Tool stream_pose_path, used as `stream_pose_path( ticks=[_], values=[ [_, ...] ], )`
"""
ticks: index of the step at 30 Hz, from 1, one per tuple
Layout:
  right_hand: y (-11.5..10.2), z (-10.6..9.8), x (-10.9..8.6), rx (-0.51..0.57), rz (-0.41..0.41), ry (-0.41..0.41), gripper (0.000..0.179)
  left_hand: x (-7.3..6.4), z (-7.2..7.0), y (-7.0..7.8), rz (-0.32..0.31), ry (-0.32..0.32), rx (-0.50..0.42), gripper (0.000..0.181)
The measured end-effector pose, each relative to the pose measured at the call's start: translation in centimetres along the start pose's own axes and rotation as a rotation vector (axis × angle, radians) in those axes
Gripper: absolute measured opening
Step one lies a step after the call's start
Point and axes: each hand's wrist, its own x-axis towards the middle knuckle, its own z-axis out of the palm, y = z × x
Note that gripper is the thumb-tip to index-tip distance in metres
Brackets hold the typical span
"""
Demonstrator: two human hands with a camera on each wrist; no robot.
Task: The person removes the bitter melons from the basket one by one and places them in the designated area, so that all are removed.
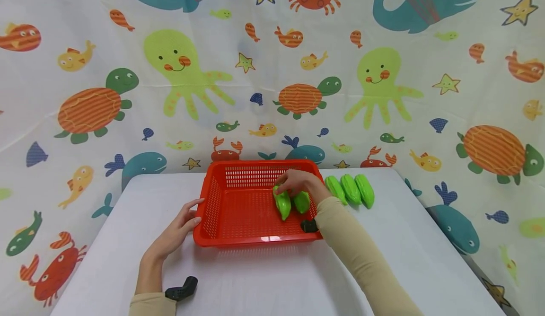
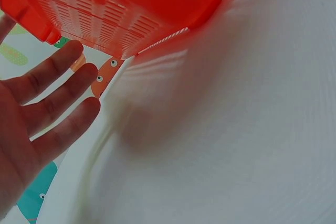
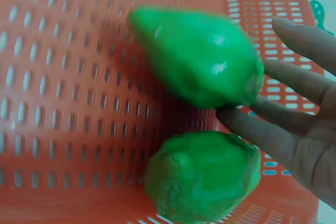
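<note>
My left hand [image 1: 176, 231] is at the left side of a red plastic basket [image 1: 266, 241], index finger and thumb at its rim. In the left wrist view, three fingers [image 2: 63, 72] spread straight beside the perforated wall. Inside the basket, at its right, my right hand [image 1: 295, 181] pinches the blunt end of a glossy green fruit [image 1: 283, 205] with a tapered tip. The right wrist view shows fingertips against that end and the tip pointing away from the hand. A second green fruit [image 3: 202, 177] lies close beside it, partly covered by the hand in the head view.
Three similar green fruits [image 1: 350, 189] lie side by side on the white table [image 1: 408, 259], right of the basket. A curtain [image 1: 255, 79] printed with sea animals hangs behind. Black wrist devices [image 1: 182, 289] show at both sleeves.
</note>
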Motion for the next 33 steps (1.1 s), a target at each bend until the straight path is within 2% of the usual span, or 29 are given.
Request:
stream_pose_path(
  ticks=[8,15,23,33],
  values=[
    [-0.52,0.36,0.34,-0.062,0.016,-0.004,0.050,0.00,-0.10,0.08,0.006,0.004,-0.004,0.058],
    [-0.37,0.86,0.88,-0.156,-0.041,-0.035,0.056,0.10,-0.10,-0.07,0.006,0.000,-0.009,0.058],
    [-0.59,1.03,0.77,-0.078,0.021,-0.079,0.059,0.14,-0.08,-0.09,0.013,0.000,-0.012,0.058],
    [-0.08,0.89,0.91,-0.115,-0.042,-0.096,0.054,0.12,-0.13,-0.14,0.011,-0.007,-0.016,0.058]
  ],
)
